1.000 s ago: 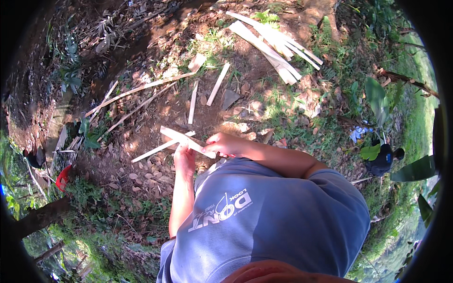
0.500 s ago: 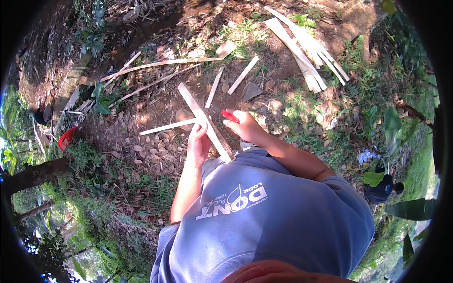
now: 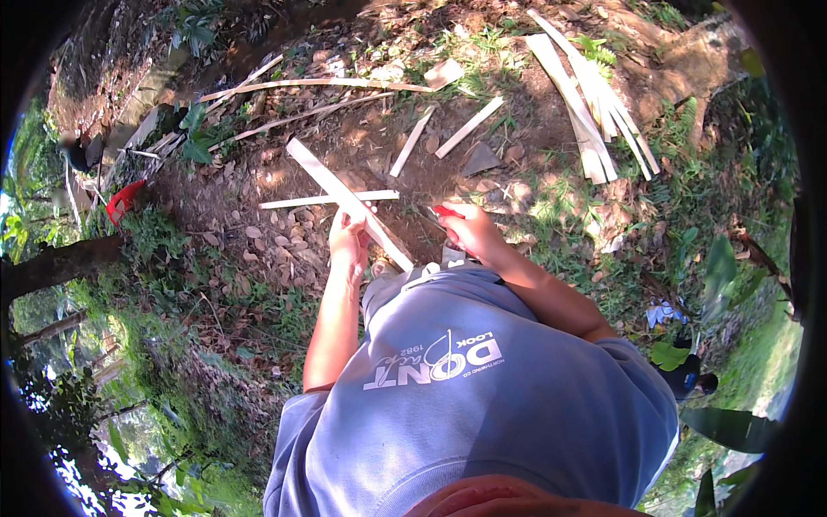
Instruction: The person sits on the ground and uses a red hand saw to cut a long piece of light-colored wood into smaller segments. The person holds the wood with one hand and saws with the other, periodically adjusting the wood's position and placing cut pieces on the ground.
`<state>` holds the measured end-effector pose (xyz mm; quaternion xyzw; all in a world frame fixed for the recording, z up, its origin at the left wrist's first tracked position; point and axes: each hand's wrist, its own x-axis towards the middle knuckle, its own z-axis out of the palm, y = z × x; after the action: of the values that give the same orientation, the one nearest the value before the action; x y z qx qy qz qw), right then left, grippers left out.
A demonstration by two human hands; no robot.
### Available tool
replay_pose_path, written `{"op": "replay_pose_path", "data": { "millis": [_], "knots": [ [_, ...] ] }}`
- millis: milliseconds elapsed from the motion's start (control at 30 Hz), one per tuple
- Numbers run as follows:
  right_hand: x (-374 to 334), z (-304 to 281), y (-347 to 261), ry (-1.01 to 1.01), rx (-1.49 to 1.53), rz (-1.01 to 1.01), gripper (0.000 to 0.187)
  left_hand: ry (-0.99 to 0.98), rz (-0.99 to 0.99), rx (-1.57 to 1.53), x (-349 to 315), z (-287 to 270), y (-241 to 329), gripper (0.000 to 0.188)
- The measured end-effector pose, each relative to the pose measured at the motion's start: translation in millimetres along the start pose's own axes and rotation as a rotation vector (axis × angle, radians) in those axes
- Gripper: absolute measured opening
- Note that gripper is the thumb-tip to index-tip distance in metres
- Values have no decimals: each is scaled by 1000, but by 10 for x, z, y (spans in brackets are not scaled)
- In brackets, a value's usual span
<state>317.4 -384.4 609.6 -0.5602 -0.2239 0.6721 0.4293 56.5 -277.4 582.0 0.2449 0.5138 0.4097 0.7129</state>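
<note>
A pale wooden slat slants across the space in front of the person's body, its far end up and to the left, its near end by the hem of the blue-grey T-shirt. The left hand grips it below the middle. The right hand, just beside it and apart from the slat, is closed around a red-handled tool; the tool's tip is too blurred to tell.

Behind the slat, a thin strip lies crosswise on the leaf-strewn ground. Farther out are two short strips, with a grey stone near the right one. Long narrow strips lie at the upper left, and a spread of wide pale slats at the upper right, beside a green fern. A red object sits toward the left edge, above a dark trunk. At the far right, another person is partly hidden by a leaf.
</note>
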Motion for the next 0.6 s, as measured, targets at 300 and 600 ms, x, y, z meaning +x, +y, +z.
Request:
{"op": "replay_pose_path", "data": {
  "millis": [300, 600],
  "knots": [
    [-129, -417, 133, 77, 2, 149, 17, 310, -131, -231, 353, -534, -275, 17],
    [134, -988, 598, 286, 92, 91, 30, 275, -338, 207, 238, -401, -284, 18]
  ]
}}
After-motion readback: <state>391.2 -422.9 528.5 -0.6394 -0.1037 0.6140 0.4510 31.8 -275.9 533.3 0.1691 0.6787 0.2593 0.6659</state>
